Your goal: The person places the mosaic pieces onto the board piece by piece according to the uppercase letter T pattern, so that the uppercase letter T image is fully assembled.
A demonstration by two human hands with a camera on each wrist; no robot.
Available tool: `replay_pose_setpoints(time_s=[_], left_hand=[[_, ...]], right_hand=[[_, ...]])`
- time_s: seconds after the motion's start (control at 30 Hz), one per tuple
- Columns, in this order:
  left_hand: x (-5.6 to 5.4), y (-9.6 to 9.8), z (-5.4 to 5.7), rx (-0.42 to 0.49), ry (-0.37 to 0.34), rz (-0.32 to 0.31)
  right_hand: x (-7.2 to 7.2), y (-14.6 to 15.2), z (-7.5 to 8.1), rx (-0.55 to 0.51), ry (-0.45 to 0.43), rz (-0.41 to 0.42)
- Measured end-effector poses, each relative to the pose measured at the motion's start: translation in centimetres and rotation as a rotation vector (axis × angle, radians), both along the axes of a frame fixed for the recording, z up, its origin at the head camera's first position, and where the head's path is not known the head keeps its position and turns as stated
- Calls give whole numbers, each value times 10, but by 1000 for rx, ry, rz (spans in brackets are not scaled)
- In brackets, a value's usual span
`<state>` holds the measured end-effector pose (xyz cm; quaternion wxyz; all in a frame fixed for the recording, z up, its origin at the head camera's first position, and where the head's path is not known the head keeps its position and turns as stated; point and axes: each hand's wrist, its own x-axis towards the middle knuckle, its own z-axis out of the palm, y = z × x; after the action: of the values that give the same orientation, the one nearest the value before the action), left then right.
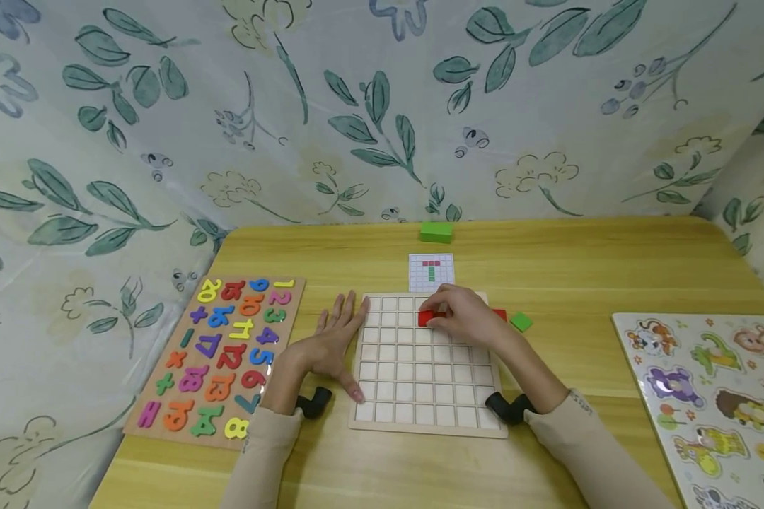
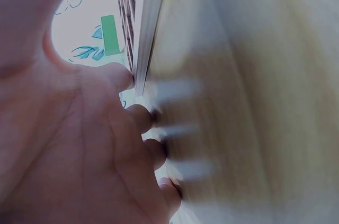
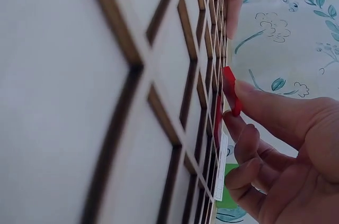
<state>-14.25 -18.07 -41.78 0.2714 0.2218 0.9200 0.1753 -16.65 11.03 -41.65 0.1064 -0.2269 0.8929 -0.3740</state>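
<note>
Between thumb and fingertips my right hand [image 1: 463, 316] pinches a red square tile [image 3: 231, 90], tilted close over the upper part of a wooden grid board [image 1: 423, 372]. Another red tile [image 3: 217, 121] lies in the grid near it, partly hidden in the head view. My left hand [image 1: 331, 342] is spread at the board's left side, its thumb and index finger right at the edge. In the left wrist view its fingertips [image 2: 142, 118] reach down to the tabletop beside the frame.
A pattern card [image 1: 431, 278] with a red and green T lies behind the board, and a green block [image 1: 436, 232] stands farther back. Right of the board are a red piece [image 1: 499, 314] and a green tile [image 1: 521, 322]. A number puzzle [image 1: 184, 325] lies left, an animal puzzle [image 1: 707, 353] right.
</note>
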Motion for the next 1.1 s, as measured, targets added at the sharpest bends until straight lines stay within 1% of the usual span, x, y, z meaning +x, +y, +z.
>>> replay_pose_setpoints(time_s=[0.2,0.5,0.73,0.97,1.1], left_hand=[[0,1,1,-12,-4,3],[0,1,0,-11,-4,5],[0,0,1,-3,-9,5],[0,0,1,-2,-6,-1],[0,0,0,0,-8,-3]], right_hand=[[-2,-5,0,6,-2,-5],[-5,-7,-5,-30,-14,13],[-5,-4,-6,-56,-62,-13],[-5,-4,-7,-67,-57,-32],[-6,-4,-9,-72,-76,-31]])
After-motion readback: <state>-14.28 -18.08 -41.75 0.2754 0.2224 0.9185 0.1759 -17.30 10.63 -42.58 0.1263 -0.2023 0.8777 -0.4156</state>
